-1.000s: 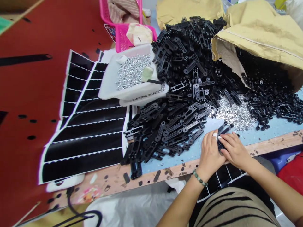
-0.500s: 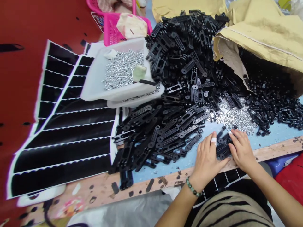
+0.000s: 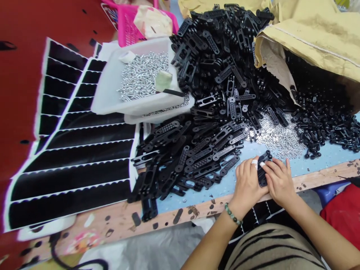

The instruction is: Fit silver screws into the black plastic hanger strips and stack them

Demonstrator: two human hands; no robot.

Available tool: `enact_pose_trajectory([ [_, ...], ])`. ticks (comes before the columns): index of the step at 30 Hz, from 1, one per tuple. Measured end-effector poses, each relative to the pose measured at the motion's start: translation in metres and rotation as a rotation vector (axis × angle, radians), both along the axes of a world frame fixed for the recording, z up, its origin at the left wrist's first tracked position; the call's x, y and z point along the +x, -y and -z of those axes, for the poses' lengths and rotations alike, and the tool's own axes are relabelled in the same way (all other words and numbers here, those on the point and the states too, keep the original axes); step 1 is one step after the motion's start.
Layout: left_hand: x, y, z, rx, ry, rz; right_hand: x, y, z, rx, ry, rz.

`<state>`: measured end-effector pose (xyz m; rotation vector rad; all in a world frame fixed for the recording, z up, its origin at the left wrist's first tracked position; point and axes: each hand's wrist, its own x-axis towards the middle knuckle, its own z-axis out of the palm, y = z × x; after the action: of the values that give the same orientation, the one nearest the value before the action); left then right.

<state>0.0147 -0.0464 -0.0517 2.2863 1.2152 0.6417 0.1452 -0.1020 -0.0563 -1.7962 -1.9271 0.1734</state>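
Observation:
At the table's front edge, my left hand (image 3: 247,183) and my right hand (image 3: 279,180) press in from both sides on a small bundle of black plastic link pieces (image 3: 261,175). A small black ball-ended piece (image 3: 268,153) sticks out at the far end of the bundle. White tape wraps a finger on each hand. My fingers partly cover the pieces, so how they fit together is hidden. Just beyond the hands lies a heap of small silver screws (image 3: 287,140). To the left spreads a pile of black slotted links (image 3: 202,159).
A white tub (image 3: 109,90) of silver pins stands left of the tall black heap (image 3: 222,48). An open yellow paper sack (image 3: 315,41) spills small black ball-ended parts (image 3: 323,127) at right. Black sticker sheets (image 3: 75,161) lie left; a pink basket (image 3: 128,28) stands behind.
My right hand has moved left toward my left hand, its fingers now over the black pieces. The bundle looks narrower and closer together. The whole view has shifted slightly.

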Motion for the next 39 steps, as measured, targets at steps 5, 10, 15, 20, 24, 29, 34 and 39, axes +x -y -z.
enact_pose_trajectory([
  [5, 0.002, -0.001, -0.002, 0.032, -0.015, -0.012, 0.010, 0.001, 0.007, 0.067, -0.170, 0.112],
  [10, 0.002, -0.001, -0.004, 0.016, -0.017, -0.016, 0.021, 0.007, 0.009, 0.205, -0.349, 0.228],
  [15, 0.000, -0.002, -0.001, 0.006, -0.046, 0.019, 0.032, -0.009, 0.001, 0.089, -0.317, 0.186],
  [20, -0.005, 0.000, -0.001, 0.051, -0.063, 0.066, 0.043, -0.033, -0.009, -0.123, -0.224, 0.153],
  [24, -0.012, 0.006, -0.010, 0.111, -0.026, 0.038, 0.040, -0.044, -0.012, -0.198, -0.188, 0.155],
  [29, -0.021, 0.009, -0.017, 0.093, -0.021, 0.017, 0.037, -0.051, -0.008, -0.179, -0.368, 0.092],
  [34, -0.031, 0.001, -0.035, 0.034, 0.096, 0.024, 0.036, -0.051, -0.030, -0.127, -0.629, -0.078],
  [39, -0.047, -0.005, -0.059, -0.392, 0.344, 0.064, 0.015, -0.070, -0.067, -0.129, -0.644, -0.325],
])
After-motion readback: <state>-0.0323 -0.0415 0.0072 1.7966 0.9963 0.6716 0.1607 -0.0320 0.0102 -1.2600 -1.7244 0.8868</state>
